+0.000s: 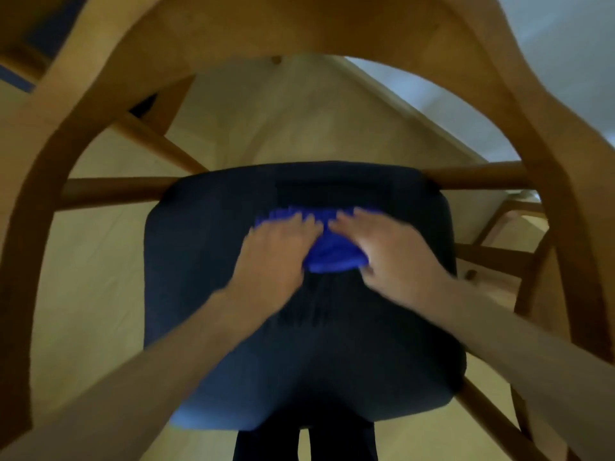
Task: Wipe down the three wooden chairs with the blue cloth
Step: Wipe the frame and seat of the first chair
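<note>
I look down through the curved back of a wooden chair [299, 24] onto its dark blue seat cushion [206, 277]. The blue cloth [331, 252] lies bunched on the far middle of the cushion. My left hand [276, 251] rests flat on the cloth's left side with fingers stretched forward. My right hand [389, 257] presses on the cloth's right side, fingers also extended. Both hands are blurred by motion. Part of the cloth is hidden under my palms.
The chair's wooden arms and rails [116, 191] frame the seat on both sides. A second wooden chair [509, 234] stands at the right. Light wooden floor [293, 121] lies beyond. My dark trouser legs [273, 444] show below the seat.
</note>
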### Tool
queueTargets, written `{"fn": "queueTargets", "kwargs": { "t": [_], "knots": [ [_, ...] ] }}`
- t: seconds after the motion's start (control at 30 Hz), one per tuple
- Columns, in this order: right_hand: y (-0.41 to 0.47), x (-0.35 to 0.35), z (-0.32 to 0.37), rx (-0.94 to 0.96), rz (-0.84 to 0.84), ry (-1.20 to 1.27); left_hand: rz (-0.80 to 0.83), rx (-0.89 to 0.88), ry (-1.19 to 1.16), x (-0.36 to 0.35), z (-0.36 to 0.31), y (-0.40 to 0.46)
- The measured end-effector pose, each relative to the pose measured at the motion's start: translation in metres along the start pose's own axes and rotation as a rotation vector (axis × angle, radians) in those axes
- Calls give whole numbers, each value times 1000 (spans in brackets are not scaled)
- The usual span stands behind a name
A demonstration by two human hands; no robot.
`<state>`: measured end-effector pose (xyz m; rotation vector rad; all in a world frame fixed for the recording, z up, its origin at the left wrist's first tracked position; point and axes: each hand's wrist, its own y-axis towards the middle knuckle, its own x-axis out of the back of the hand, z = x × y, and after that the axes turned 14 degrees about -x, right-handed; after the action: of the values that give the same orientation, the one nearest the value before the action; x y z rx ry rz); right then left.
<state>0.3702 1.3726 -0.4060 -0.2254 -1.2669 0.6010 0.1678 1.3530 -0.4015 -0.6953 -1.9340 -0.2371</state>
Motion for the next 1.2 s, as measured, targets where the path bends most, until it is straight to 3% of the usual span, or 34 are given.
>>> {"fn": "queueTargets", "kwargs": {
  "t": [0.1,0.17,0.3,0.37,0.47,0.6,0.77,0.87,0.97,1.1,1.2],
  "knots": [
    [-31,3,17,82,255,-60,234,-15,-126,8,-15,-37],
    [-10,29,31,83,309,-38,255,55,-191,29,2,-32],
    [85,65,62,65,5,101,-115,241,-52,68,62,15],
    [127,57,81,40,-17,149,-189,321,-27,69,94,31],
    [131,18,95,10,32,81,-118,378,-49,38,113,17],
    [46,-30,98,119,-54,74,-283,439,-128,-5,54,-59],
    [-31,-40,102,130,250,63,-58,402,-194,-9,-5,-129],
    [0,-6,101,124,239,145,-118,357,-157,12,16,-108],
    [68,31,111,80,7,244,-286,429,-52,42,64,-50],
    [144,24,117,72,42,142,-278,442,-50,52,114,-1],
    [125,-1,122,102,29,-46,-246,501,-92,23,107,-20]
  ]
}}
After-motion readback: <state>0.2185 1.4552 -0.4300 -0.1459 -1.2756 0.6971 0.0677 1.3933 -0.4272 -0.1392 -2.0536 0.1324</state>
